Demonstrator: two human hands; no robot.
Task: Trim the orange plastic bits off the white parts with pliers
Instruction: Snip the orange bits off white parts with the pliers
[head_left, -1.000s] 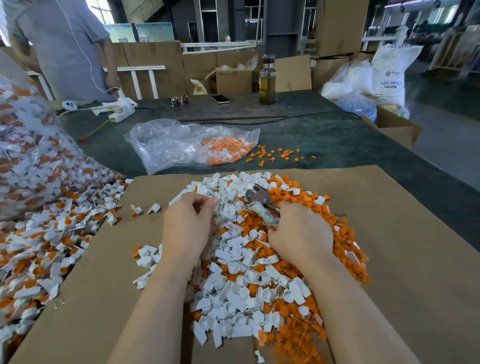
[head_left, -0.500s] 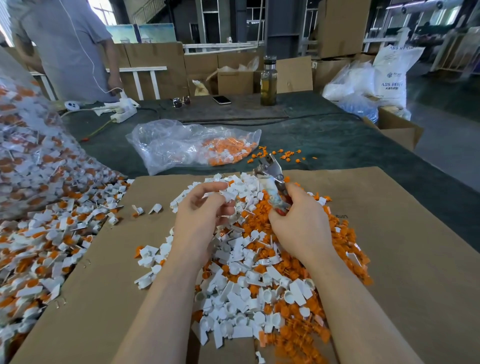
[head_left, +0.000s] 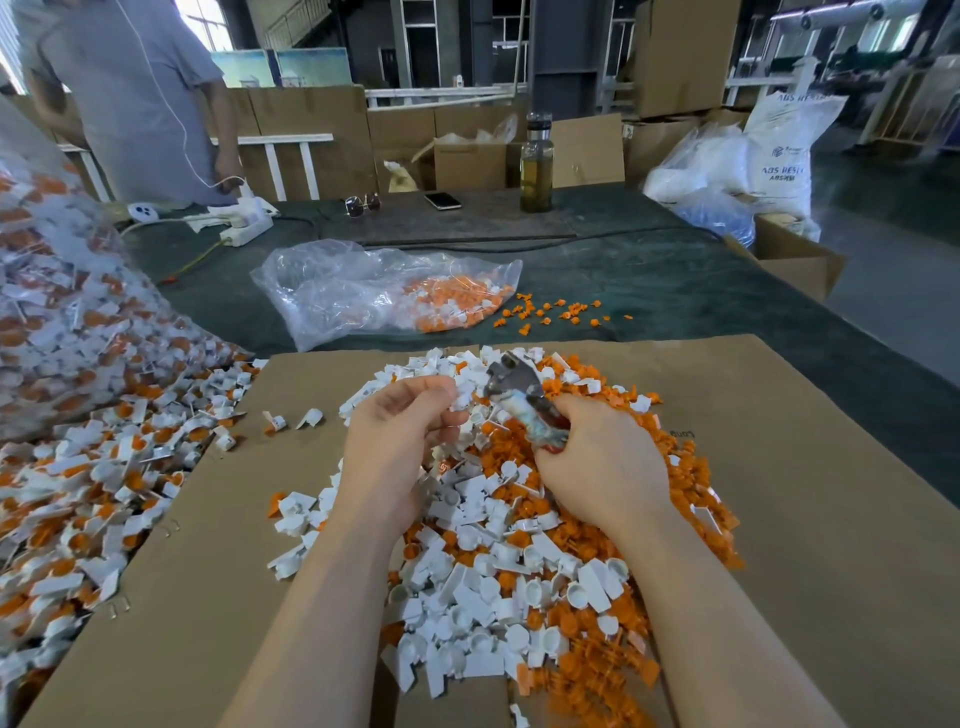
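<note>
Head view: plastic bag (head_left: 363, 291) beyond pile (head_left: 498, 561)

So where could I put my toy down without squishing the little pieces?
Bare cardboard lies right of the middle pile, out to its edge. A narrower bare strip runs between that pile and the left heap. The middle, under both hands, is crowded.

A heap of parts (head_left: 498, 561) lies on the cardboard (head_left: 810, 519); behind it, on the surface (head_left: 675, 291), lies a bag (head_left: 374, 291) (with a bottle (head_left: 536, 166) farther back).
</note>
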